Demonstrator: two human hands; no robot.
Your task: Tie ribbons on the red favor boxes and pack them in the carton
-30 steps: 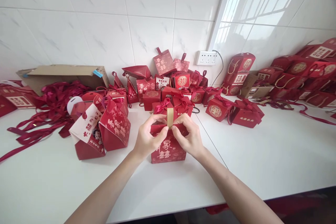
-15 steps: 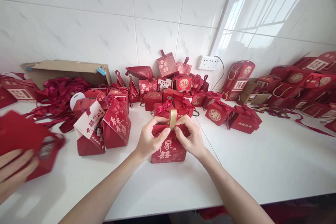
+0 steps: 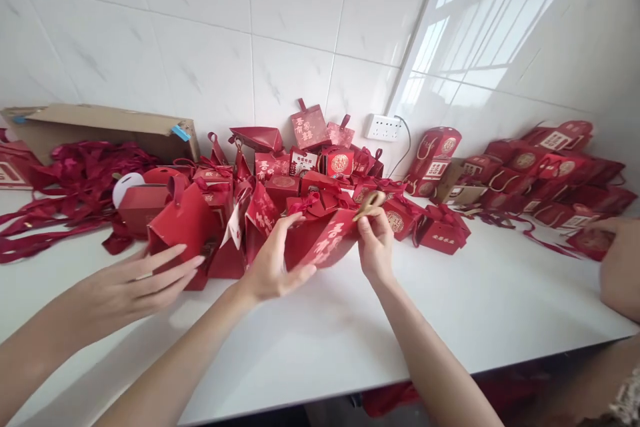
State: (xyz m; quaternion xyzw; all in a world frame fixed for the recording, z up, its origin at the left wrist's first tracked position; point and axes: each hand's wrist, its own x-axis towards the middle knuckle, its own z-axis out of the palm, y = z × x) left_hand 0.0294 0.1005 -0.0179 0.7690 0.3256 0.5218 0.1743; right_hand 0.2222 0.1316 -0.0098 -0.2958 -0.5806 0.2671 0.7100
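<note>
A red gift box (image 3: 327,240) with pale printed characters hangs tilted in front of me, just over the white table. My right hand (image 3: 376,240) pinches the gold ribbon loop (image 3: 369,205) at its top corner. At the box's left side is my left hand (image 3: 274,263), fingers and thumb spread apart; whether it touches the box I cannot tell. Left of it stand more red gift boxes (image 3: 263,210). A co-worker's hand (image 3: 150,283) with a ring rests against another red box (image 3: 185,227).
Red boxes with bows (image 3: 443,227) crowd the back of the table (image 3: 350,333). Dark red ribbons (image 3: 95,180) spill from a cardboard box (image 3: 110,121). A pile of red boxes (image 3: 555,167) stands at right, near another person's arm (image 3: 620,273). A power strip (image 3: 384,127) is on the wall.
The box has gone from upright on the table to tilted, its ribbon loop pulled right. My left hand has let go of its top. The co-worker's red box has come in from the left.
</note>
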